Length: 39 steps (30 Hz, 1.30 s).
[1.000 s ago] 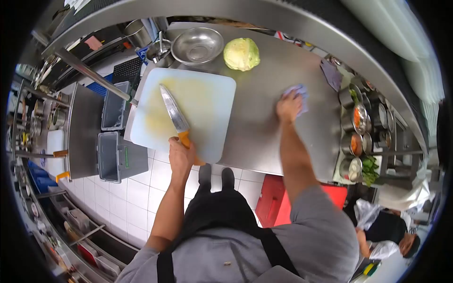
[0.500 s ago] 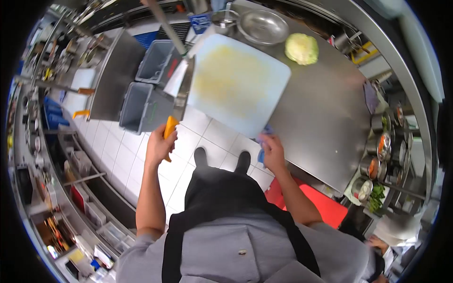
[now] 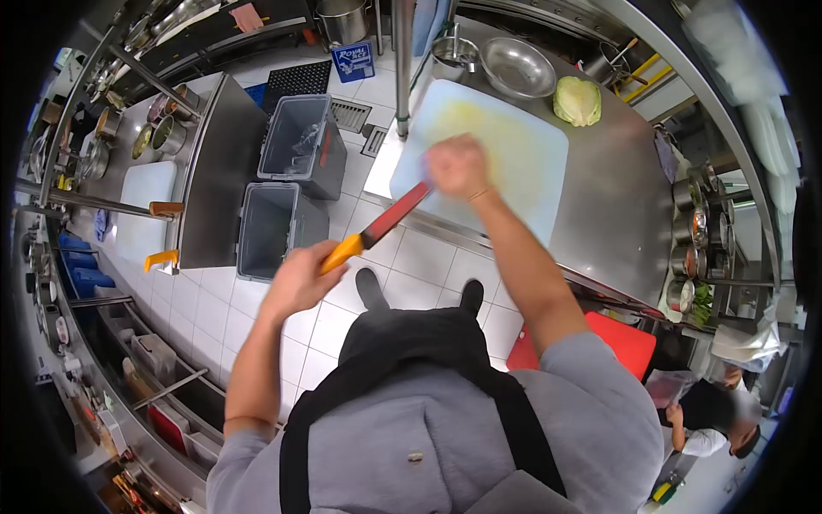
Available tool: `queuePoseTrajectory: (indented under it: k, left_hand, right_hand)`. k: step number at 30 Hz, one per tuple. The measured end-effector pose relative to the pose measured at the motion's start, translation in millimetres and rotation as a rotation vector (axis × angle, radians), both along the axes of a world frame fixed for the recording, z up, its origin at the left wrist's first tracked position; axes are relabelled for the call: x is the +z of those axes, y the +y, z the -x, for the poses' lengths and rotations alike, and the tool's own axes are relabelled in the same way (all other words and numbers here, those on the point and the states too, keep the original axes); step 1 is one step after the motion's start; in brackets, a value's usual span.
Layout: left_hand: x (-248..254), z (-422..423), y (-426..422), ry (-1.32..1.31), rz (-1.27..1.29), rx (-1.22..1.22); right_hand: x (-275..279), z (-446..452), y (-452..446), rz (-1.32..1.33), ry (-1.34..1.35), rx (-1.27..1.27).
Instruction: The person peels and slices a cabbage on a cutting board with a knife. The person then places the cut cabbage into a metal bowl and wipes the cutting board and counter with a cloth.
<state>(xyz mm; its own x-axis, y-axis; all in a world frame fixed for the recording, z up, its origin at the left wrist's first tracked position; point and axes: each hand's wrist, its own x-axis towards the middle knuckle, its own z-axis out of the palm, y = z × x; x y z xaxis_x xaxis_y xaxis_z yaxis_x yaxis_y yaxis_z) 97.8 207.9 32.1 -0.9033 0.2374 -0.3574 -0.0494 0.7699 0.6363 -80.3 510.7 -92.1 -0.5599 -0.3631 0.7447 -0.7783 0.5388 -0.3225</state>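
Observation:
My left hand [image 3: 300, 278] is closed round the yellow handle of a knife [image 3: 392, 214], whose blade slants up to the right and looks reddish. At the blade's far end is my right hand [image 3: 458, 167], blurred and closed, with a trace of bluish-purple cloth [image 3: 425, 163] at its fingers. The hand largely hides the cloth and the knife tip. Beneath my right hand lies a white cutting board [image 3: 522, 163] with yellowish stains, on a steel table [image 3: 612, 188]. A cabbage [image 3: 578, 101] sits beyond the board's right corner.
A steel bowl [image 3: 518, 68] and a pot [image 3: 454, 56] stand behind the board. Two grey bins [image 3: 295, 137] are on the tiled floor at left. A steel post [image 3: 403, 68] rises by the table corner. Red boards [image 3: 621, 343] lie low at right. Another person [image 3: 715, 411] is at lower right.
My right hand has moved up and left from the board's near edge to the knife's blade end. The knife has swung from near upright to a rightward slant, still in my left hand.

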Motion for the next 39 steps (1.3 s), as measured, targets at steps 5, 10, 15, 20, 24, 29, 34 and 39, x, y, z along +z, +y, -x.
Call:
queuePoseTrajectory:
  k: [5, 10, 15, 20, 24, 29, 34, 39]
  left_hand:
    - [28, -32, -200, -0.030, 0.021, 0.321]
    - [61, -17, -346, 0.220, 0.405, 0.423]
    - [54, 81, -424, 0.171, 0.616, 0.340]
    - [46, 126, -510, 0.194, 0.806, 0.134]
    - [64, 130, -478, -0.010, 0.633, 0.256]
    - [46, 157, -480, -0.191, 0.653, 0.308]
    - [-58, 228, -574, -0.223, 1.134, -0.052]
    - [-68, 269, -575, 0.384, 1.321, -0.072]
  right_hand:
    - [-6, 51, 145, 0.072, -0.367, -1.042]
    - [-174, 71, 108, -0.037, -0.343, -1.010]
    - [-60, -31, -119, -0.190, -0.627, -0.080]
    - [-38, -55, 14, -0.030, -0.514, -0.642]
    - [-66, -80, 130, -0.091, -0.762, -1.041]
    - [-101, -96, -108, -0.112, -0.578, -0.593]
    - [-48, -186, -206, -0.094, -0.868, 0.035]
    - [-26, -207, -93, -0.033, -1.093, -0.318]
